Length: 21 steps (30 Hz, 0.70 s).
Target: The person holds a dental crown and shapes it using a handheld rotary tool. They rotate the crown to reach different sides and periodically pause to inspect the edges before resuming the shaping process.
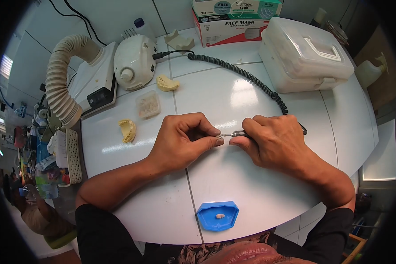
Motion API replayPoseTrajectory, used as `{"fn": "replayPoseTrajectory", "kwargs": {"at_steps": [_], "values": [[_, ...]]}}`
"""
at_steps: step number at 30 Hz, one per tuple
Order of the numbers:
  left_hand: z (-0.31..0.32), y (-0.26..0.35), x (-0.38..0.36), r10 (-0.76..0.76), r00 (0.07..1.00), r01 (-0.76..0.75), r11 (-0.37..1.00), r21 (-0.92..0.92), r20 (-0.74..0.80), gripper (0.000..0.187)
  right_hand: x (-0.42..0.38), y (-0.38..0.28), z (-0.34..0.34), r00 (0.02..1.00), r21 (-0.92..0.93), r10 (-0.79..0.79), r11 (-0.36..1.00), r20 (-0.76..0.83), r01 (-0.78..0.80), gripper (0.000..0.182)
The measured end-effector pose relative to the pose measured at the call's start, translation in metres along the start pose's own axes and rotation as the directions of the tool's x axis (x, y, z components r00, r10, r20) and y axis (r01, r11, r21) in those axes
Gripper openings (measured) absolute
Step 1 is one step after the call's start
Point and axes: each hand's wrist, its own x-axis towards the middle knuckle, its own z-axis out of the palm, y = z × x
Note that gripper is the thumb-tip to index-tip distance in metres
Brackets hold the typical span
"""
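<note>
My right hand (273, 138) grips a dark rotary handpiece (239, 133), its thin metal bit (226, 135) pointing left. At the bit's tip, the thumb and forefinger of my left hand (180, 138) are pinched together; I cannot tell what small thing is between them. A coiled black cord (246, 72) runs from behind my right hand to a white control unit (135, 61). Below my hands lies a blue angular tray (203, 218) with a small tooth-coloured piece (220, 216) in it. One yellowish dental cast (127, 130) sits left of my left hand, another (167, 83) farther back.
A small clear box (148, 104) stands between the casts. At the back left is a white machine with a ribbed hose (59, 79). Face mask boxes (233, 28) and a white carrying case (306, 57) stand at the back. A basket (74, 156) and a person (44, 215) are at left.
</note>
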Motion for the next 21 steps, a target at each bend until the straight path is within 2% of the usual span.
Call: {"fn": "replayPoseTrajectory", "kwargs": {"at_steps": [4,7,10,13,21], "values": [[0.0014,-0.0019,-0.0002,0.019,1.000,-0.019,1.000,-0.001,-0.016,0.012,-0.0015,-0.0027,-0.0004,1.000,-0.010,0.005,1.000,0.003,-0.005,0.054],[-0.0017,0.0020,0.0003,-0.045,0.999,0.045,0.999,0.025,0.008,0.011,-0.0013,-0.0044,0.0005,1.000,-0.020,0.028,0.999,-0.005,-0.029,0.054],[-0.0007,0.0027,-0.0002,-0.013,1.000,0.013,0.999,0.050,0.010,0.011,-0.0009,-0.0030,-0.0008,1.000,-0.008,0.000,1.000,0.001,0.000,0.053],[-0.0013,0.0030,0.0007,-0.061,0.998,0.061,0.998,0.024,0.000,0.011,-0.0019,-0.0058,0.0018,0.999,-0.014,0.024,1.000,-0.023,-0.024,0.054],[-0.0008,0.0032,0.0009,-0.036,0.999,0.036,0.999,0.040,0.011,0.010,-0.0019,-0.0045,0.0008,1.000,-0.025,0.014,1.000,-0.005,-0.014,0.054]]}}
